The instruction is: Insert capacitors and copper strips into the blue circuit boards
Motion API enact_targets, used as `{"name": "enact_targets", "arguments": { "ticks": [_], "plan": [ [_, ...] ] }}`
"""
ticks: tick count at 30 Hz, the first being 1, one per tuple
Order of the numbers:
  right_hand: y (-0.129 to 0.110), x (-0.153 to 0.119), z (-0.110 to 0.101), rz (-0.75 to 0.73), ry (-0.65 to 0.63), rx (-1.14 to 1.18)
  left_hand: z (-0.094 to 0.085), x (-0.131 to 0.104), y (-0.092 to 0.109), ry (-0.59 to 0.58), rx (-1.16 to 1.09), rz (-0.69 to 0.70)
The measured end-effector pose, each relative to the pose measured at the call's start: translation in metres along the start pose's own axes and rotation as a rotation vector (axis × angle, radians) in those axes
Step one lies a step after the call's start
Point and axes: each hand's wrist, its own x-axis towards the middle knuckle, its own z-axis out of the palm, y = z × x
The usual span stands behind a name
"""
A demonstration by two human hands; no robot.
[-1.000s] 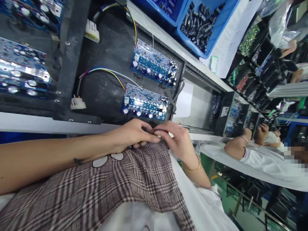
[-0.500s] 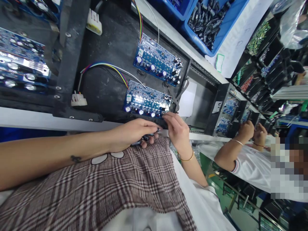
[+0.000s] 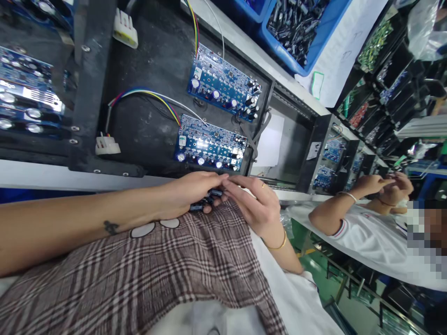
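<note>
My left hand [image 3: 197, 190] is closed round several dark capacitors [image 3: 206, 201], low in front of the plaid apron. At its thumb tip, the fingers of my right hand [image 3: 257, 201] are pinched together; whatever may be between them is hidden. Just beyond both hands lies the nearer blue circuit board [image 3: 211, 143], with round silver-topped capacitors along its near edge and coloured wires at its left corner. Behind it sits a second blue circuit board [image 3: 225, 83], with more upright capacitors at its right end.
Both boards lie in a black fixture [image 3: 150, 135] with a white connector [image 3: 107, 145] near its left side. A blue bin [image 3: 312, 63] of loose capacitors stands at the back. On the right, a co-worker's hands [image 3: 396, 188] are at work beside further boards [image 3: 325, 176].
My right hand has drawn back from the near board's right corner to meet my left fingertips. The whole view has shifted slightly, and the co-worker's hands have come together.
</note>
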Motion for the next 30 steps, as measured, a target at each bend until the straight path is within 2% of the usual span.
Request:
{"name": "enact_targets", "arguments": {
  "ticks": [3, 6, 10, 14, 21, 30],
  "plan": [
    [0.006, 0.002, 0.005, 0.155, 0.089, 0.012, 0.003, 0.0, 0.001, 0.01, -0.062, -0.061],
    [0.025, 0.006, 0.013, 0.324, 0.214, -0.004, 0.003, -0.002, 0.001, -0.013, -0.08, -0.078],
    [0.043, 0.007, 0.018, 0.417, 0.231, 0.031, -0.001, -0.004, -0.001, -0.037, -0.044, -0.087],
    [0.042, 0.005, 0.019, 0.412, 0.175, -0.066, -0.003, -0.003, -0.003, -0.045, -0.014, -0.08],
    [0.039, 0.015, 0.022, 0.387, 0.085, -0.36, -0.007, -0.004, -0.004, -0.091, 0.1, 0.015],
    [0.042, 0.013, 0.027, 0.344, 0.093, -0.468, -0.007, -0.007, -0.001, -0.147, 0.013, 0.022]
  ]
}}
